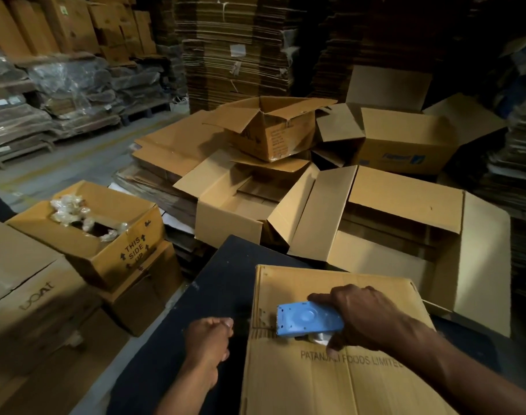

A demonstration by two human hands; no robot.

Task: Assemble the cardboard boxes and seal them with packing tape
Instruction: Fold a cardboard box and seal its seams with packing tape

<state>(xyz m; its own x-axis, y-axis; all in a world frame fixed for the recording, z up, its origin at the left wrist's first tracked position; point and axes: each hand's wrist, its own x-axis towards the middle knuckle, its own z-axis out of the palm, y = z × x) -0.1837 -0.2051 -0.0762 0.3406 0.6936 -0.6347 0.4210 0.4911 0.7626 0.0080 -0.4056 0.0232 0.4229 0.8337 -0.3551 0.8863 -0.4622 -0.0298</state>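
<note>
The box (pixel 330 354) lies flat-topped right under both hands, its flap seam running left to right; the right hand (pixel 366 317) grips the blue tape dispenser (pixel 309 320) on that seam, while the left hand (pixel 209 339), curled, seemingly pinching tape, sits just off the box's left edge

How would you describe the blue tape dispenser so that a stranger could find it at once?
Start at the black table nearest the camera, where a closed cardboard box lies. On it, the right hand grips the tape dispenser, the only blue plastic thing among brown cartons.
</note>
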